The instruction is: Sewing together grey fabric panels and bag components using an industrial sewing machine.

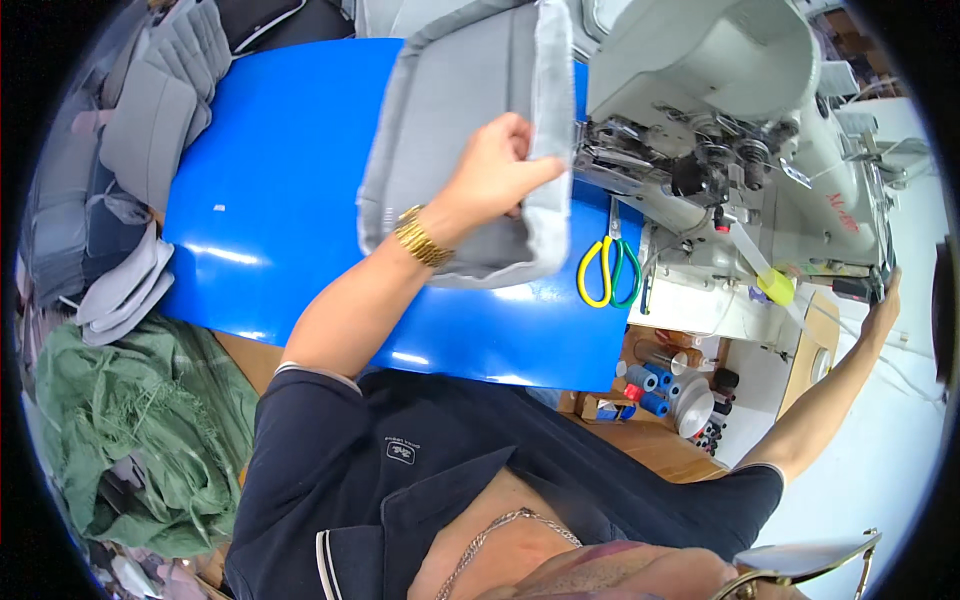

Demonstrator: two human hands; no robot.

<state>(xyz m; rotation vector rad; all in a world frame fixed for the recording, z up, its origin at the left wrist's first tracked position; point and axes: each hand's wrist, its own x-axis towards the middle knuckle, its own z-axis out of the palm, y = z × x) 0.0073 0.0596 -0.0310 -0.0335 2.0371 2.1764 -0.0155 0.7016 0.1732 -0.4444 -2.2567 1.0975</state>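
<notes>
My left hand (500,165), with a gold watch at the wrist, is closed on the right side wall of a grey padded fabric bin (440,110). Its thumb lies over the wall's edge and the curled fingers are inside. The bin rests tilted over a blue work surface, its right wall close to the needle area of a sewing machine (700,60). Far to the right, my right hand (884,300) reaches up to the dark part at the machine's end. Its fingers are too small and partly hidden to tell their grip.
Scissors (597,272) with yellow and green handles lie between bin and machine. The blue tabletop (270,180) spans the middle. Grey sewn pieces (150,140) pile up at the left, above green cloth (140,430). Thread spools (655,385) stand below the machine.
</notes>
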